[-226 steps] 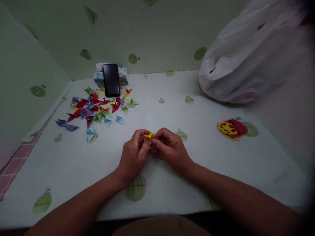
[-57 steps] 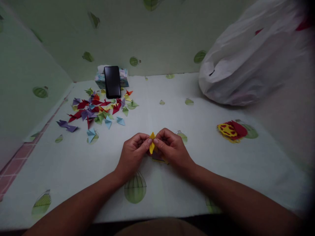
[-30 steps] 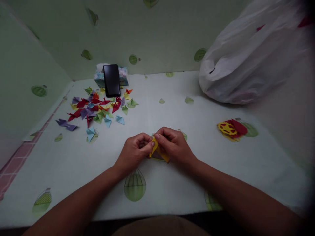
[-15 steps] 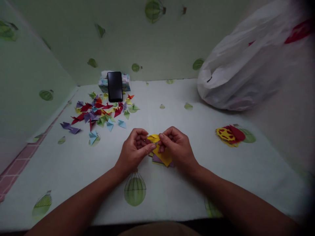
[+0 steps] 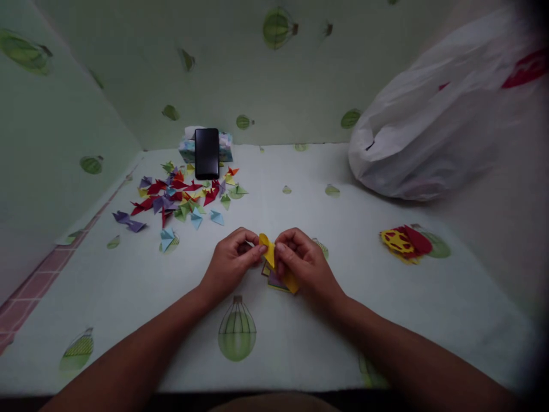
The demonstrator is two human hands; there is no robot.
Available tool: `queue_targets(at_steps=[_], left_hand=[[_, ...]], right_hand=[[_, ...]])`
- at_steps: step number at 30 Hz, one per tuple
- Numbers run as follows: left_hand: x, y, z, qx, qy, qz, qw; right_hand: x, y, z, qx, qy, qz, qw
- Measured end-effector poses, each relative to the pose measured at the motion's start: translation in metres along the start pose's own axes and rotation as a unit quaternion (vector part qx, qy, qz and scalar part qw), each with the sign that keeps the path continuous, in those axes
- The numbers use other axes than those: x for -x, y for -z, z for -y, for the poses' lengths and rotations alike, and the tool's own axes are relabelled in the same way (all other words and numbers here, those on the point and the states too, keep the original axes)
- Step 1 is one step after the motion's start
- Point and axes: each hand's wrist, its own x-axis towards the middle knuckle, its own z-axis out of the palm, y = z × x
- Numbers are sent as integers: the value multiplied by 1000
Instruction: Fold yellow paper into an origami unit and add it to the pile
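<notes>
Between my two hands is a small piece of folded yellow origami paper, tilted upright. My left hand is closed, its thumb and forefinger pinching the paper's left side. On the other side my right hand is closed too, thumb and forefinger gripping the right edge. Below the fingers lies a small stack of paper squares, purple and yellow showing, partly hidden by my right hand. To the left spreads a pile of small folded paper figures in red, purple, green, blue, yellow and orange.
A black phone leans against a tissue box behind the paper figures. At the back right sits a large white plastic bag. Red and yellow cut-out pieces lie on the right. The balloon-print table covering meets walls behind and at left.
The yellow paper has turned from lying flat to standing more upright between my fingers. My left fingers have shifted up onto its side. The view has shifted slightly.
</notes>
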Motion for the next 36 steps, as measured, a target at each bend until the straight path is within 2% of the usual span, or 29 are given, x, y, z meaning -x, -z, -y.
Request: queue_targets(at_steps=[2,6,13,23,36], left_hand=[[0,0,0,4,30,23,999],[1,-2,-2,39,59,36,997],[4,-5,-1,99,50,19,994],[5,-7,-1,100,41,3,994],[8,-7,-2,75,41,-8,996]], right_hand=[[-1,2,1,4,9,-12,1000],[-3,2,0,-10,-11,6,1000],[-4,1,-4,-31,-33,17,999],[-3,1,-6,-74,-51,37,995],[-3,0,-7,-65,-66,37,995]])
